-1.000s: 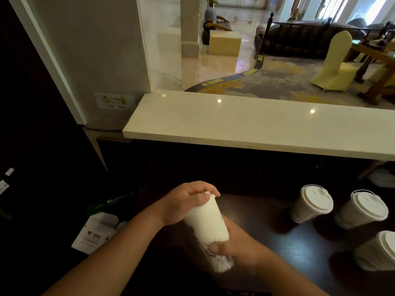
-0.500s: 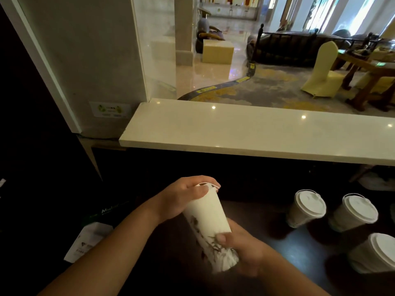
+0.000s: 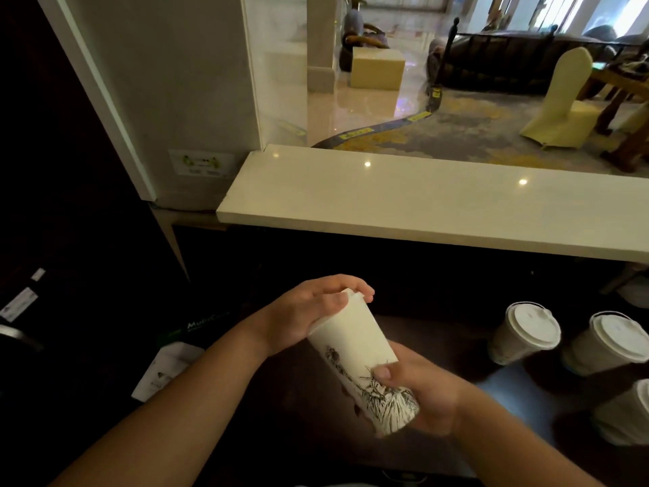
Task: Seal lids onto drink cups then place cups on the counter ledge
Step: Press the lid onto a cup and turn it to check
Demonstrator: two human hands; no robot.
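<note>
- Your right hand (image 3: 426, 398) grasps the lower end of the white cup (image 3: 361, 360), thumb across its printed drawing
- Your left hand (image 3: 309, 318) is cupped over the lid (image 3: 351, 295) at the cup's top, fingers curled around the rim
- You hold the cup tilted, top leaning left and away, above the dark counter (image 3: 439, 462)
- Three lidded cups (image 3: 526, 332) stand at your right
- Beyond them, the pale counter ledge (image 3: 404, 205) carries no cups

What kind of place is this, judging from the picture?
Probably a drinks service counter facing a hotel lobby: lidded paper cups wait below a pale serving ledge, and beyond it are polished floor, carpet and a covered banquet chair.
</note>
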